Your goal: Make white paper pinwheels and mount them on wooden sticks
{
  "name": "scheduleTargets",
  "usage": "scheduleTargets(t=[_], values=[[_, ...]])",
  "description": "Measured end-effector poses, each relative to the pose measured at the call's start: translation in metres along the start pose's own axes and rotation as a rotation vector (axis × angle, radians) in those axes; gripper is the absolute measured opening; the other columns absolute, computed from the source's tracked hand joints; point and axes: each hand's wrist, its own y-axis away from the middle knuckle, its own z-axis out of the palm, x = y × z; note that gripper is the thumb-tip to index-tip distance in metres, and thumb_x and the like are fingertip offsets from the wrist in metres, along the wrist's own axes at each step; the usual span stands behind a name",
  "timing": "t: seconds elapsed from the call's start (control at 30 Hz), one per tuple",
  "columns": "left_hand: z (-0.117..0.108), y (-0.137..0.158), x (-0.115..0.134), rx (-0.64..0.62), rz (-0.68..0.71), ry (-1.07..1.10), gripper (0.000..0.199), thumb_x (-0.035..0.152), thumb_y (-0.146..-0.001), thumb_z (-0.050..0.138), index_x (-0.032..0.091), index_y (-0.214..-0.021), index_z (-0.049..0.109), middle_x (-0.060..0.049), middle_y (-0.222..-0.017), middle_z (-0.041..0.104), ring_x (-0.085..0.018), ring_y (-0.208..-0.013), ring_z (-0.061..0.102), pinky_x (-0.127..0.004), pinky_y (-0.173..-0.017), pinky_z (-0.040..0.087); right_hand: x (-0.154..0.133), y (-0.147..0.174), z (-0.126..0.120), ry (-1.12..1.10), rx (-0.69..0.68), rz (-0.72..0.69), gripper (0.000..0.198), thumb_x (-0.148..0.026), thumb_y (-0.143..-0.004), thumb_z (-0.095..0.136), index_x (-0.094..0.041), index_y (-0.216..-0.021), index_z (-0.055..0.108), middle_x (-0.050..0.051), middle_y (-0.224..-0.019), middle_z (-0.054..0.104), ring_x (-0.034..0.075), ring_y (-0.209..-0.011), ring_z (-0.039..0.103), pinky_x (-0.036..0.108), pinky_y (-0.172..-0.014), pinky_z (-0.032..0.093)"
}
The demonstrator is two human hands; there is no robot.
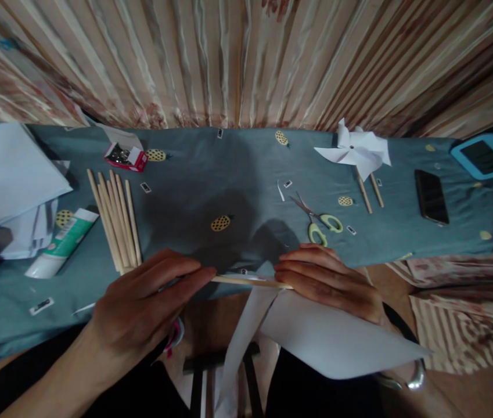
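Stick (pixel 250 281) pinched in nearly closed left hand (pixel 144 302); right hand (pixel 327 278) half-curled over it, touching paper (pixel 324 337).

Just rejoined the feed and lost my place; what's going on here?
A person's left hand pinches one end of a wooden stick, and the right hand lies over its other end. White paper hangs below the stick, by the right hand. On the cloth in front lie scissors, a bunch of sticks and white pinwheels.

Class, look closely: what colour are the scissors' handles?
The scissors' handles are light yellow-green, seen best in the head view.
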Motion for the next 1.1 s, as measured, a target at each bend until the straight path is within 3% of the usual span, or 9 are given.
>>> scheduleTargets(t=[0.27, 0.43, 0.57, 0.63, 0.7, 0.83, 0.97, 1.1], values=[[-0.001, 0.005, 0.002, -0.018, -0.039, 0.01, 0.037, 0.027, -0.098, 0.045, 0.035, -0.127, 0.065, -0.006, -0.109, 0.071, -0.023, -0.092, 0.067, -0.035, -0.082, 0.057, 0.003, 0.0, 0.001, -0.039, -0.009, 0.0, 0.032, -0.025, -0.102, 0.042, -0.016, -0.125, 0.063, 0.011, -0.116, 0.073, 0.022, -0.12, 0.061, 0.048, -0.108, 0.045], [-0.003, -0.002, -0.003, -0.092, -0.073, 0.031, 0.033, 0.02, -0.098, 0.048, 0.031, -0.121, 0.069, -0.005, -0.105, 0.071, -0.017, -0.089, 0.068, -0.026, -0.076, 0.056, 0.009, -0.005, 0.004, -0.118, 0.006, 0.023, 0.033, -0.029, -0.1, 0.048, -0.024, -0.13, 0.061, 0.007, -0.118, 0.072, 0.022, -0.119, 0.063, 0.047, -0.108, 0.047], [0.001, -0.012, -0.013, -0.057, -0.125, 0.109, 0.024, 0.02, -0.093, 0.057, 0.026, -0.106, 0.076, -0.003, -0.097, 0.073, -0.014, -0.082, 0.069, -0.021, -0.073, 0.055, 0.017, -0.008, -0.002, -0.233, 0.063, 0.259, 0.048, -0.038, -0.09, 0.065, -0.028, -0.137, 0.056, 0.007, -0.133, 0.066, 0.025, -0.123, 0.061, 0.045, -0.106, 0.051], [0.005, -0.018, -0.018, -0.048, -0.196, 0.211, 0.019, 0.024, -0.09, 0.061, 0.025, -0.098, 0.078, -0.003, -0.092, 0.074, -0.015, -0.08, 0.07, -0.022, -0.072, 0.056, 0.025, -0.011, -0.005, -0.397, 0.145, 0.369, 0.061, -0.042, -0.082, 0.074, -0.03, -0.138, 0.055, 0.006, -0.137, 0.064, 0.026, -0.126, 0.06, 0.045, -0.108, 0.049], [0.009, -0.024, -0.02, -0.011, -0.32, 0.372, 0.017, 0.031, -0.087, 0.066, 0.025, -0.093, 0.08, -0.004, -0.086, 0.075, -0.017, -0.075, 0.069, -0.024, -0.068, 0.056, 0.034, -0.016, -0.006, -0.602, 0.246, 0.389, 0.066, -0.041, -0.075, 0.081, -0.033, -0.136, 0.057, 0.004, -0.132, 0.067, 0.025, -0.125, 0.061, 0.044, -0.108, 0.048], [0.017, -0.035, -0.017, 0.069, -0.55, 0.68, 0.017, 0.037, -0.076, 0.076, 0.023, -0.083, 0.081, -0.003, -0.073, 0.07, -0.014, -0.06, 0.061, -0.024, -0.056, 0.051, 0.049, -0.033, 0.002, -0.873, 0.427, 0.415, 0.051, -0.042, -0.069, 0.085, -0.032, -0.117, 0.07, 0.003, -0.118, 0.075, 0.02, -0.106, 0.07, 0.036, -0.092, 0.057], [0.023, -0.039, -0.013, 0.093, -0.637, 0.797, 0.023, 0.037, -0.073, 0.079, 0.02, -0.089, 0.081, -0.003, -0.075, 0.066, -0.013, -0.065, 0.059, -0.024, -0.064, 0.051, 0.051, -0.05, 0.013, -0.994, 0.517, 0.554, 0.031, -0.044, -0.067, 0.085, -0.026, -0.092, 0.079, 0.001, -0.086, 0.079, 0.014, -0.074, 0.071, 0.027, -0.072, 0.058], [0.029, -0.041, -0.014, 0.126, -0.717, 0.911, 0.028, 0.036, -0.067, 0.083, 0.021, -0.09, 0.081, -0.003, -0.082, 0.069, -0.013, -0.07, 0.061, -0.025, -0.069, 0.053, 0.047, -0.061, 0.022, -1.064, 0.525, 0.616, 0.022, -0.04, -0.065, 0.087, -0.021, -0.07, 0.078, 0.0, -0.067, 0.075, 0.009, -0.059, 0.064, 0.02, -0.059, 0.051]])
